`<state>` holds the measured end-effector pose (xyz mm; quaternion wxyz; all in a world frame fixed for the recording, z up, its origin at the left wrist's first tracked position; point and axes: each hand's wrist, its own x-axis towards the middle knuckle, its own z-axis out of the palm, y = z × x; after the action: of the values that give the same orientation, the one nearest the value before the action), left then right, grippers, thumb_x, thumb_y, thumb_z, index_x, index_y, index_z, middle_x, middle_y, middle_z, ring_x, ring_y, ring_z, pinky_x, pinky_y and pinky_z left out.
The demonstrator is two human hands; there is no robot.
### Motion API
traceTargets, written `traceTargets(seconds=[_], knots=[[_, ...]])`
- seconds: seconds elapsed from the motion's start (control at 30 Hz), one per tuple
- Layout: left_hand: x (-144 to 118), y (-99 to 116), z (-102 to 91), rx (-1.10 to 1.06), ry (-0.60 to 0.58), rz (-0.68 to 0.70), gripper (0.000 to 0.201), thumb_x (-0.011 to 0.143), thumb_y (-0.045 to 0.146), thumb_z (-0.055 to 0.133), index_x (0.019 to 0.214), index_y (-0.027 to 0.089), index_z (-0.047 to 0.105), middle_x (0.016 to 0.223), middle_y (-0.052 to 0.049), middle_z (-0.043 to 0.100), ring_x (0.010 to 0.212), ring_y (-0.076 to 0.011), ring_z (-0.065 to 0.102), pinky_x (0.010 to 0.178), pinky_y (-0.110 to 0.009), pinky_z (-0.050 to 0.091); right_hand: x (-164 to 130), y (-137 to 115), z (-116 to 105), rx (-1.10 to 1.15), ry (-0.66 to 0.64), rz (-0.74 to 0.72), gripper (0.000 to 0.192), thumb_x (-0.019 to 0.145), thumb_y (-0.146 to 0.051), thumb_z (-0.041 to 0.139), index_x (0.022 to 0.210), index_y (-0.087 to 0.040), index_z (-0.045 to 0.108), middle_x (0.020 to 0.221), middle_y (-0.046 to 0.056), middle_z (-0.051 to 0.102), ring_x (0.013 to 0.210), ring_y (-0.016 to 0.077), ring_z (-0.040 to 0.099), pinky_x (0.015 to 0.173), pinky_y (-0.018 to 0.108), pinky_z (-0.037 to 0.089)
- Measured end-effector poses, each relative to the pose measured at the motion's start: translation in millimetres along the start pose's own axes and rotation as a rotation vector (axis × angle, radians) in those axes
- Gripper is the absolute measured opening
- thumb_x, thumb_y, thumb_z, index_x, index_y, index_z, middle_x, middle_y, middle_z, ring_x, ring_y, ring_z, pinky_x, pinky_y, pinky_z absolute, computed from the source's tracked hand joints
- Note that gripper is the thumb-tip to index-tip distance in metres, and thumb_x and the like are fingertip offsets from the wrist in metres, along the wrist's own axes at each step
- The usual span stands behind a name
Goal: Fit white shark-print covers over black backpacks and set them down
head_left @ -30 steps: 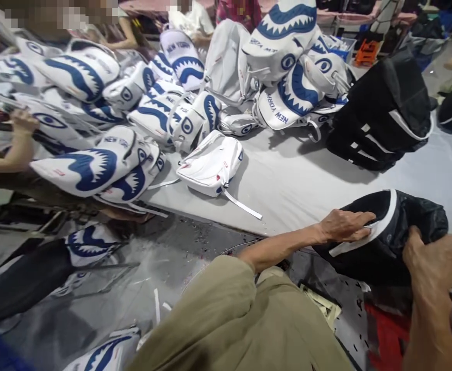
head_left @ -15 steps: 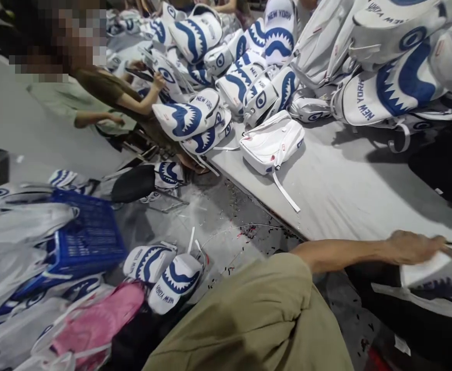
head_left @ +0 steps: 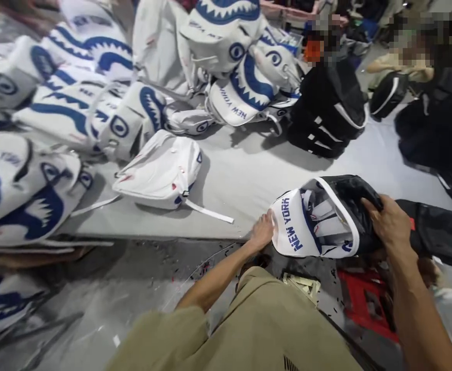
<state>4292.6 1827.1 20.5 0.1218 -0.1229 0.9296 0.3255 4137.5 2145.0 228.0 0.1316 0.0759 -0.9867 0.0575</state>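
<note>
Bag [head_left: 314,224]: white with blue "NEW YORK" lettering and a black lining, lay at the near edge of the grey table [head_left: 249,180], mouth turned toward the camera. Left hand [head_left: 262,233]: rested against the bag's white end at the table edge; finger spread could not be told. Right hand [head_left: 390,222]: fingers curled around the black lining at the bag's far side, gripping it. White flat bag [head_left: 162,172]: lay apart to the left, strap trailing. Pile of shark-print bags [head_left: 74,103]: filled the table's left and back. Black bags [head_left: 328,111]: stood behind.
</note>
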Motion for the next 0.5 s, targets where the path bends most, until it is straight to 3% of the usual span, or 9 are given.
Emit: traceTargets(seconds=[0.1,0.13,0.2,0.27,0.33,0.43,0.5], knots=[[18.2,16.0,-32.1,0.26,0.007,0.464,0.086,0.101,0.007,0.06,0.18,0.025,0.034,0.182,-0.022,0.041,0.17,-0.0383,0.036,0.136,-0.059,0.031,-21.3,-28.2,-11.7,0.046,0.199,-0.137,0.077,0.108,-0.068,0.059,0.163,-0.015,0.058,0.146,0.025,0.069,0.13,0.0387,0.062,0.109,0.053,0.053],[29.1,25.0,-41.8,0.335,-0.038,0.644,0.087,0.099,0.007,0.066,0.179,0.028,0.038,0.184,-0.02,0.04,0.173,-0.0375,0.032,0.138,-0.06,0.026,-32.3,-41.0,-12.2,0.055,0.22,-0.163,0.083,0.107,-0.068,0.062,0.168,-0.014,0.052,0.153,0.026,0.065,0.138,0.0404,0.059,0.116,0.057,0.051],[55.9,49.3,-54.0,0.438,-0.18,0.899,0.097,0.087,0.01,0.085,0.174,0.03,0.047,0.184,-0.019,0.041,0.173,-0.0393,0.032,0.14,-0.062,0.021,-54.0,-68.0,-5.3,0.049,0.134,-0.22,0.09,0.104,-0.063,0.072,0.175,-0.017,0.043,0.17,0.025,0.054,0.154,0.0435,0.049,0.127,0.063,0.044],[82.8,79.2,-53.8,0.522,-0.348,0.982,0.111,0.065,0.011,0.102,0.166,0.029,0.059,0.178,-0.019,0.051,0.165,-0.0415,0.044,0.138,-0.059,0.025,-69.0,-89.9,9.2,0.016,0.079,-0.18,0.097,0.098,-0.048,0.084,0.177,-0.014,0.04,0.181,0.028,0.04,0.165,0.0486,0.038,0.134,0.067,0.035],[100.8,108.1,-43.0,0.617,-0.456,0.952,0.1,0.056,0.008,0.104,0.149,0.026,0.073,0.159,-0.016,0.071,0.149,-0.0397,0.061,0.131,-0.052,0.038,-76.7,-98.8,22.6,-0.005,0.069,-0.088,0.096,0.095,-0.028,0.084,0.179,-0.013,0.038,0.184,0.025,0.036,0.169,0.0473,0.034,0.138,0.067,0.029],[99.9,135.5,-19.8,0.755,-0.495,0.963,0.05,0.076,0.009,0.091,0.124,0.022,0.084,0.122,-0.012,0.085,0.122,-0.0346,0.074,0.111,-0.044,0.051,-92.2,-87.8,25.8,0.01,0.101,0.025,0.091,0.098,-0.019,0.077,0.179,-0.009,0.038,0.183,0.021,0.04,0.17,0.0395,0.039,0.141,0.061,0.03],[81.5,140.5,-5.8,0.815,-0.506,1.055,0.036,0.091,0.012,0.076,0.125,0.02,0.084,0.119,-0.015,0.085,0.118,-0.0351,0.075,0.105,-0.045,0.052,-114.8,-73.6,18.6,0.022,0.143,0.048,0.082,0.101,-0.021,0.074,0.176,-0.009,0.043,0.18,0.018,0.047,0.168,0.0352,0.043,0.141,0.057,0.034]])
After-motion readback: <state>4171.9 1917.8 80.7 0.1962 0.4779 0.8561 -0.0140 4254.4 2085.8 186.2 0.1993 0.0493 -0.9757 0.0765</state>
